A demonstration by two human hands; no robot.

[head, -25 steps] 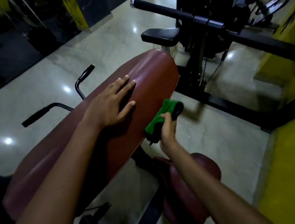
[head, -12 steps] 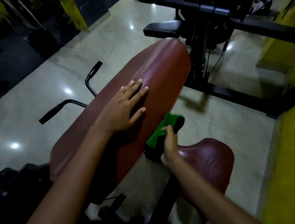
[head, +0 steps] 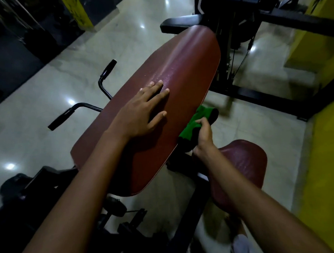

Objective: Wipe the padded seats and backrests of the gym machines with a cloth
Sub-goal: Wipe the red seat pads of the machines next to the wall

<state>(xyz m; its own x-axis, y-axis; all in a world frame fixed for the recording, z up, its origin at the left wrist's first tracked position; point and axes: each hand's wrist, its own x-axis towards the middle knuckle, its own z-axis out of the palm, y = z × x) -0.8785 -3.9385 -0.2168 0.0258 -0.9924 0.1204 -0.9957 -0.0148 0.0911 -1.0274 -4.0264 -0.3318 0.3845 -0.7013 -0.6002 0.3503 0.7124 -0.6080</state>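
Pale glossy floor [head: 79, 59] with light spots, yellow wall [head: 328, 157] at right, black machine frame [head: 256, 88] beyond. Long maroon padded backrest [head: 188, 68] slanting up across the middle; maroon seat [head: 246, 161] lower right. Left hand [head: 142, 110] flat on the backrest, fingers straight and spread. Right hand [head: 203, 136] curled around a green cloth [head: 196, 121], pressed at the backrest's right edge.

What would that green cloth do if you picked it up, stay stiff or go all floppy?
Probably floppy: the green cloth is bunched and folded in the right hand, so it looks soft. It likely weighs little, since curled fingers alone hold it beside the red backrest. It shouldn't roll or break; it would most likely just droop and crumple.
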